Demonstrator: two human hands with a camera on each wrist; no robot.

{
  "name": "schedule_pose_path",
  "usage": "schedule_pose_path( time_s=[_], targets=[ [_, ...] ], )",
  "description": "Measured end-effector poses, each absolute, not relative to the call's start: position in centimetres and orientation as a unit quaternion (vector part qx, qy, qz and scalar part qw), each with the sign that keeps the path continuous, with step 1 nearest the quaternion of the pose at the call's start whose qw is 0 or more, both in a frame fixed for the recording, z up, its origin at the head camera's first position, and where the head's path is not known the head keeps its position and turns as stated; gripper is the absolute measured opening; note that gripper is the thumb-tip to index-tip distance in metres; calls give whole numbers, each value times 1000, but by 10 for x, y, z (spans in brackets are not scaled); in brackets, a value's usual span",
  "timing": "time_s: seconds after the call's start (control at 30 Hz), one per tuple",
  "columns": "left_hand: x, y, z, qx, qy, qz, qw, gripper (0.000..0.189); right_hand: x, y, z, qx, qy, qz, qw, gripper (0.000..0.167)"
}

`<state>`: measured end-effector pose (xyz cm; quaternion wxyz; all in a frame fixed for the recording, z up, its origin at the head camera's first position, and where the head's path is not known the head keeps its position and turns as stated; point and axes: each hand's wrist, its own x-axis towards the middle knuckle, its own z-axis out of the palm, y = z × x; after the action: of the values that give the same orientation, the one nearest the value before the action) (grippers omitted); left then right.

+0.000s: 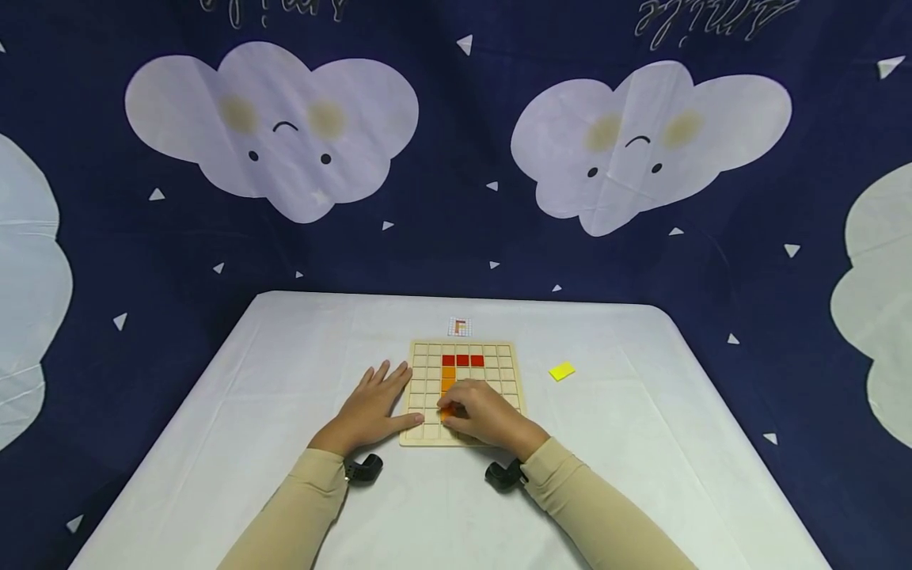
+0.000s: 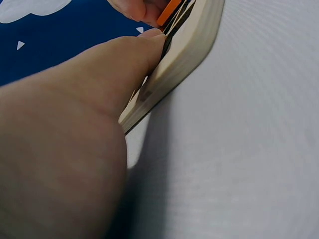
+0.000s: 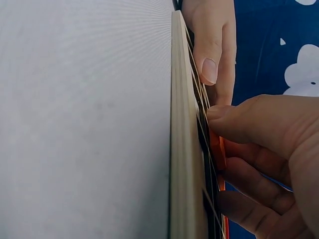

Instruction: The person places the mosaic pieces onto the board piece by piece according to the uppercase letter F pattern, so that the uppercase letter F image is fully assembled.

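Note:
A wooden grid board (image 1: 420,434) lies on the table, its squares divided by thin ridges. Three red tiles (image 1: 462,360) form a row near its top, and orange tiles (image 1: 448,373) run down from the leftmost red one. My left hand (image 1: 370,408) rests with spread fingers along the board's left side, thumb on the lower left squares. Over the lower middle, my right hand (image 1: 484,412) pinches an orange tile (image 3: 217,149) between thumb and curled fingers, low over the board. The right hand hides part of the orange column.
A small printed card (image 1: 460,327) with a coloured grid pattern lies beyond the board's far edge. To the right of the board is a yellow piece (image 1: 561,371). The white-covered table (image 1: 342,332) meets a dark blue cloth (image 1: 456,237) with clouds behind.

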<state>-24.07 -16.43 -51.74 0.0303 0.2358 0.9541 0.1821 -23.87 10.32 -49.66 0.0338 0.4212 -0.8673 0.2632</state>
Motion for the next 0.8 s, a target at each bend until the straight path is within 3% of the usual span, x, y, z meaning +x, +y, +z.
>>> schedule_pose_path(
  time_s=[0.8],
  targets=[
    [-242, -164, -517, 237, 954, 183, 30, 103, -239, 107, -500, 417, -862, 285, 40, 25]
  ],
)
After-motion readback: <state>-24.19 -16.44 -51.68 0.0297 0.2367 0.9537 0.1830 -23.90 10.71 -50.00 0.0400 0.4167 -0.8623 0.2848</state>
